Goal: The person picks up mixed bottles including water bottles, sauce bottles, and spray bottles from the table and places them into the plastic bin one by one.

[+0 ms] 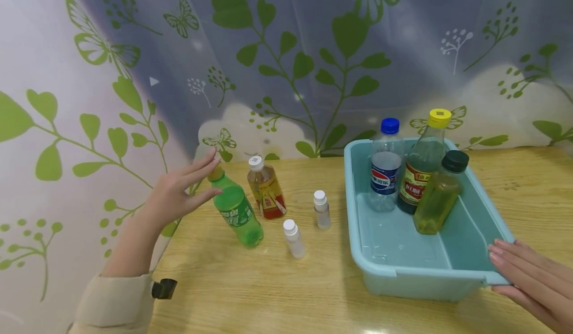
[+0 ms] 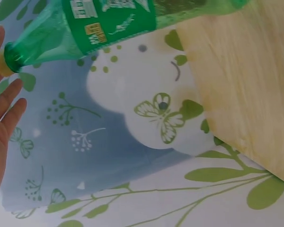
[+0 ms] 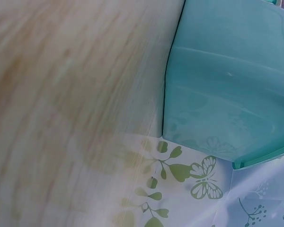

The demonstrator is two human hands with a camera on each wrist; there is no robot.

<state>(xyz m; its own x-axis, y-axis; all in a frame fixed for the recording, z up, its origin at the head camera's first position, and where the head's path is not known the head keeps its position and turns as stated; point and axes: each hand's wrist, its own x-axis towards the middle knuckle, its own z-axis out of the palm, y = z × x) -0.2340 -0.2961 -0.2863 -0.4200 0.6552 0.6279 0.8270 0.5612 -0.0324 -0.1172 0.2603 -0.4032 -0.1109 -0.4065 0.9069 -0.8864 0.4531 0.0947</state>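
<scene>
My left hand (image 1: 179,187) is at the top of a green plastic soda bottle (image 1: 235,212), its fingers extended and its thumb in front of the neck. In the left wrist view the fingers lie beside the bottle's yellow cap (image 2: 5,64). At the right, my right hand (image 1: 537,279) holds the front corner of a light-blue plastic tub (image 1: 367,269), fingers over the rim and thumb outside. Inside the tub stand a blue-capped Pepsi bottle (image 1: 386,169), a yellow-capped sauce bottle (image 1: 414,179) and a dark-capped bottle of yellowish liquid (image 1: 438,199). The right wrist view shows only the tub's outer wall (image 3: 217,90).
A white-capped tea bottle (image 1: 268,192) stands just right of the green bottle. Two small white-capped bottles, one nearer (image 1: 294,239) and one farther (image 1: 322,209), stand left of the tub. A leaf-patterned curtain (image 1: 286,75) hangs behind the wooden table (image 1: 250,294).
</scene>
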